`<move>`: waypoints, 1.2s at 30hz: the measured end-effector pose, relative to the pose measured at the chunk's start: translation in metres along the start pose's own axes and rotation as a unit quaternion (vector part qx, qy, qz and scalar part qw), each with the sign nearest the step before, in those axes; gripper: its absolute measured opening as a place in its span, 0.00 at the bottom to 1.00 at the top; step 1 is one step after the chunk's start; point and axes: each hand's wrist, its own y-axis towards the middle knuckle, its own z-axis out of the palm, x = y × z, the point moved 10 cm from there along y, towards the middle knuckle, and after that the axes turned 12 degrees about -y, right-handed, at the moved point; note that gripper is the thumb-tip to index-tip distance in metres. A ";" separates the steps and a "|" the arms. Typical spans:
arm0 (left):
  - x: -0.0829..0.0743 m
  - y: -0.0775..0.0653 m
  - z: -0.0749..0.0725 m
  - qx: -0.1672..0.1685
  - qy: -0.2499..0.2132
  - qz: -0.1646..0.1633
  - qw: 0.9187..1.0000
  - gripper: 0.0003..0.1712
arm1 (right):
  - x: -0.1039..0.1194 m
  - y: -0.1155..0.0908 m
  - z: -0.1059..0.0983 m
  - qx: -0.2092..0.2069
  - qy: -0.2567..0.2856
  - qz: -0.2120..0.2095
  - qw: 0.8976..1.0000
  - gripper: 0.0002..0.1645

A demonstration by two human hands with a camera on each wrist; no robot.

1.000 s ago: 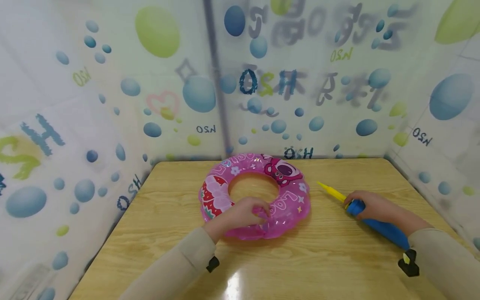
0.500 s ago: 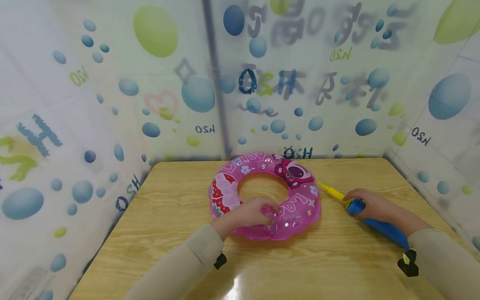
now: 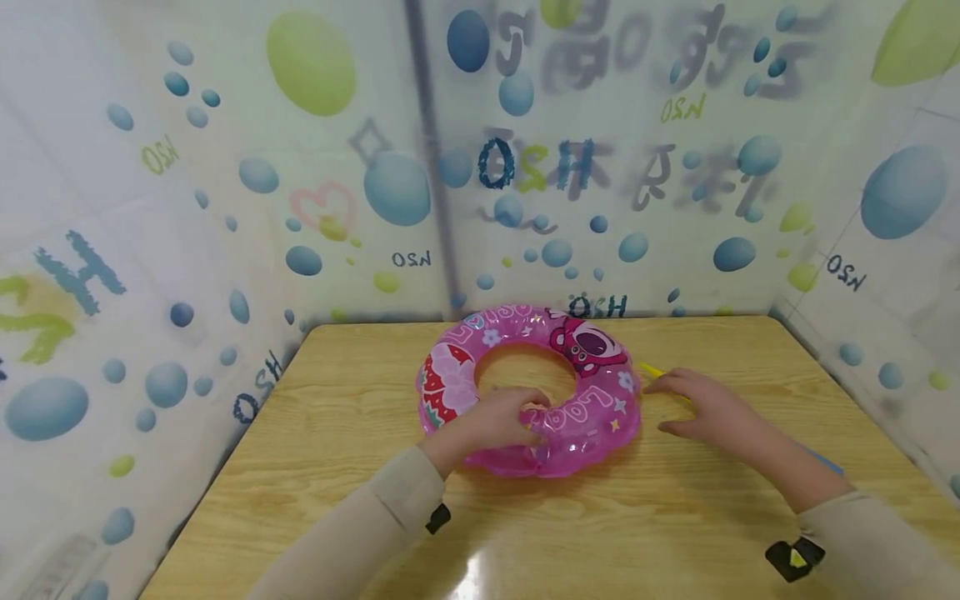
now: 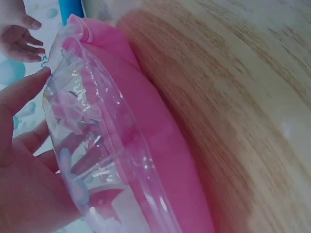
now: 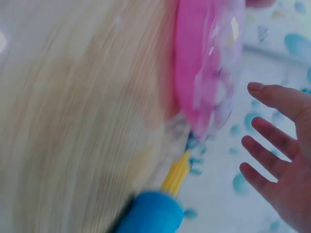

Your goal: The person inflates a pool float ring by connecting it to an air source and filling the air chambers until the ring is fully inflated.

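A pink inflatable swim ring with strawberry and bear prints lies on the wooden table. My left hand holds its near side, fingers reaching into the central hole. In the left wrist view the thumb is at the ring's edge and the other fingers show through the clear plastic. Extended and apart, the fingers of my right hand hold nothing and hover right of the ring. Below that hand lies a blue hand pump with a yellow nozzle, mostly hidden by hand and forearm in the head view.
The wooden table ends at a back wall covered by a sheet printed with blue and green dots. Similar sheets stand on the left and right sides. The ring's far edge comes close to the back wall.
The ring slid a little to the right with my left hand, then stayed put. My right hand let go of the pump, opened its fingers and moved slightly up and left toward the ring.
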 end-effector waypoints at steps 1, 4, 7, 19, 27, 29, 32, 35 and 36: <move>0.002 0.000 -0.001 -0.001 0.005 -0.006 1.000 0.32 | 0.008 0.002 0.001 -0.003 0.002 -0.006 1.000 0.27; 0.007 0.001 -0.001 0.000 0.022 -0.026 0.999 0.34 | 0.032 0.007 0.006 -0.001 0.019 -0.015 1.000 0.28; 0.009 0.001 -0.001 0.006 0.033 -0.032 0.999 0.33 | 0.056 0.009 0.014 -0.008 0.031 -0.035 0.999 0.28; 0.009 -0.004 0.000 0.006 -0.008 -0.020 1.000 0.26 | 0.126 0.017 0.038 -0.093 0.039 -0.117 0.988 0.19; 0.009 -0.003 -0.001 -0.008 -0.021 -0.010 1.000 0.24 | 0.133 0.026 0.049 -0.112 -0.003 -0.037 0.993 0.13; 0.008 -0.003 -0.001 -0.012 -0.015 -0.003 1.000 0.23 | 0.133 0.028 0.052 -0.114 -0.016 -0.015 0.993 0.13; 0.007 -0.003 -0.002 -0.016 -0.006 0.005 1.000 0.22 | 0.134 0.030 0.055 -0.113 -0.034 0.006 0.993 0.12; 0.006 -0.003 -0.002 -0.019 0.000 0.012 1.000 0.21 | 0.136 0.031 0.056 -0.112 -0.044 0.018 0.993 0.12; 0.005 -0.003 -0.002 -0.020 0.001 0.014 1.000 0.21 | 0.137 0.032 0.056 -0.112 -0.045 0.019 0.993 0.11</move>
